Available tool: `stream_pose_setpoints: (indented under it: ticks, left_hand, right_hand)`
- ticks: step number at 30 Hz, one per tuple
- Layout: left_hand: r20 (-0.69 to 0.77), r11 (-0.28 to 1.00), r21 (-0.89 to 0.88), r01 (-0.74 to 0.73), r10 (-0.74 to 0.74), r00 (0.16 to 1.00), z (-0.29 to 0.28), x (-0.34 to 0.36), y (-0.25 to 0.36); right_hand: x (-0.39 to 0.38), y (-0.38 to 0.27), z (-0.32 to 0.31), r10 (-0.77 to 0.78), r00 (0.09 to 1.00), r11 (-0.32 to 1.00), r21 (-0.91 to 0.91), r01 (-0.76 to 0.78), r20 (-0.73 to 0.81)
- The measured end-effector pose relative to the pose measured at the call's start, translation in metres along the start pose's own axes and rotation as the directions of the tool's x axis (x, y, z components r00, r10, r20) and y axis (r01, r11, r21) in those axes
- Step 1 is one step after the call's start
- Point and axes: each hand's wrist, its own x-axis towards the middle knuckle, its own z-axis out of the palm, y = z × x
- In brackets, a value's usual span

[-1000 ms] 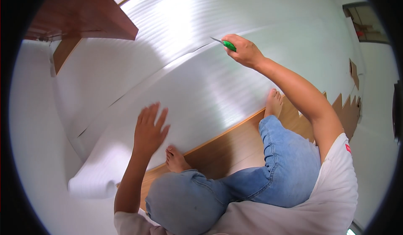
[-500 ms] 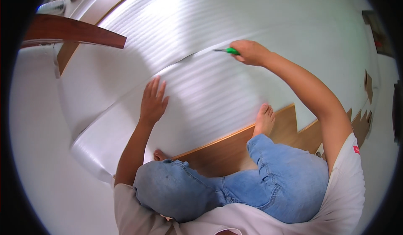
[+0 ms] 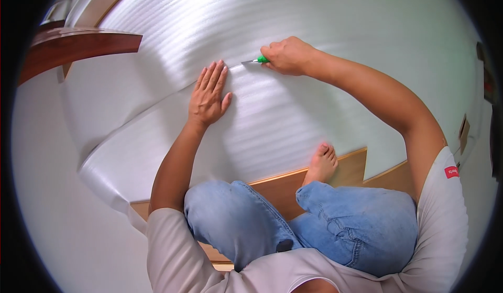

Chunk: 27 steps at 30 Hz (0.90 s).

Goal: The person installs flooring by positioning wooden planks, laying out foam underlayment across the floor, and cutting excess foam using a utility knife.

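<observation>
My right hand [image 3: 287, 55] grips a green-handled utility knife [image 3: 255, 61], its blade tip touching the edge of a white ribbed foam underlay sheet [image 3: 272, 120]. My left hand [image 3: 208, 95] lies flat, fingers spread, on that same sheet just left of the blade. The sheet overlaps another white foam layer [image 3: 220, 20] farther out. The sheet's left end curls into a loose roll [image 3: 102, 175]. I squat in blue jeans with a bare foot [image 3: 320, 162] on the sheet's near edge.
Wooden laminate floor planks [image 3: 283, 188] show under my legs, with a stepped edge at the right. A dark brown wooden door or panel edge [image 3: 78, 44] juts in at the upper left. White floor lies at the left.
My left hand slid forward up the sheet and now presses flat beside the blade. My right hand drew the knife leftward along the sheet's edge. My view shifted forward.
</observation>
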Motion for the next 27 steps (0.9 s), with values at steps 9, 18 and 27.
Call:
stream_pose_setpoints:
  ticks: [9, 18, 27]
  left_hand:
    - [0.047, 0.999, -0.035, 0.006, -0.004, 0.999, 0.002, 0.0, -0.001]
    - [0.051, 0.999, -0.028, 0.016, -0.015, 0.999, 0.009, -0.001, -0.006]
    - [0.108, 0.776, -0.559, 0.294, -0.284, 0.953, -0.018, 0.015, 0.012]
  right_hand:
    - [0.008, 0.011, 0.0, -0.096, 0.995, 0.992, 0.087, 0.094, 0.014]
    - [-0.001, 0.034, 0.011, -0.073, 0.994, 0.99, 0.123, 0.063, 0.078]
    - [-0.035, 0.087, 0.022, -0.009, 0.995, 0.997, 0.08, 0.001, 0.1]
